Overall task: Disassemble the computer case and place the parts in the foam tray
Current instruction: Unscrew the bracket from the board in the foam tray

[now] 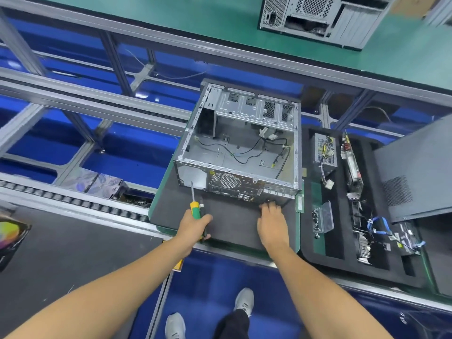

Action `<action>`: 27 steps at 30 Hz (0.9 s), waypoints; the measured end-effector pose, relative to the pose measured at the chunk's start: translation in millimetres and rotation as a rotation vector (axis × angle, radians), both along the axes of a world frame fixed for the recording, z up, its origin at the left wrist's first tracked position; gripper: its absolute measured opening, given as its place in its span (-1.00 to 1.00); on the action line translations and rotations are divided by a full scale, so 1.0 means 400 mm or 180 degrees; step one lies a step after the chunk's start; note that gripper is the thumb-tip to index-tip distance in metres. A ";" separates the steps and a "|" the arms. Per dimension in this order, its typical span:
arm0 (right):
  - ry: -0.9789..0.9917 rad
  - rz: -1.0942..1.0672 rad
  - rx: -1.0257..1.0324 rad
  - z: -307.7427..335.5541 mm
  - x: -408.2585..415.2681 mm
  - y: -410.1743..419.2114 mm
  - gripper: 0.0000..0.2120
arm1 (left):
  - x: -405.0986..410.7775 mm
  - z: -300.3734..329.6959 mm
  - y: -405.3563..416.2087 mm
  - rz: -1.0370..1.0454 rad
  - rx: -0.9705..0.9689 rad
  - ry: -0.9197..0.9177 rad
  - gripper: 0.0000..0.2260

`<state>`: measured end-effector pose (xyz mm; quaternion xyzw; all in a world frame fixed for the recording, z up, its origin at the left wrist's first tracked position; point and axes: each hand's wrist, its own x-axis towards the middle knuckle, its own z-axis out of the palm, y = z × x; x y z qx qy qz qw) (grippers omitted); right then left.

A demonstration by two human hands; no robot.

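1. Nearest to me are my grey shoes [243, 302] on the blue floor, below both forearms reaching out over the conveyor rail.
2. My left hand [194, 225] is curled round a screwdriver [195, 208] with a yellow-and-green handle, its shaft pointing up toward the case; a second dark tool sits in the same grip.
3. My right hand [272, 222] lies flat with fingers relaxed on the dark mat [227, 223], fingertips reaching the near bottom edge of the computer case [241, 148].
4. The case stands on that mat with its open side up. It is gutted: only loose black cables [256, 150] lie on its floor.
5. Just right of the mat is the black foam tray [342, 243]. It holds a power supply [325, 152], a long card [352, 162], a small clear box of screws [322, 217] and parts with blue cables [381, 226].
6. A dark side panel [415, 172] rests tilted over the tray's far right part.
7. Farthest off, another computer case [322, 15] sits on the green bench.
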<state>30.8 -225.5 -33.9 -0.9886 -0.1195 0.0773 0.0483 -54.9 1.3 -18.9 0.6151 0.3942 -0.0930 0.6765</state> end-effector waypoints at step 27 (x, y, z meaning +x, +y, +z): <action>-0.0438 -0.3350 0.0688 0.039 0.007 -0.272 -0.70 | -0.067 -0.035 0.106 -0.0874 0.0913 -0.0219 -0.69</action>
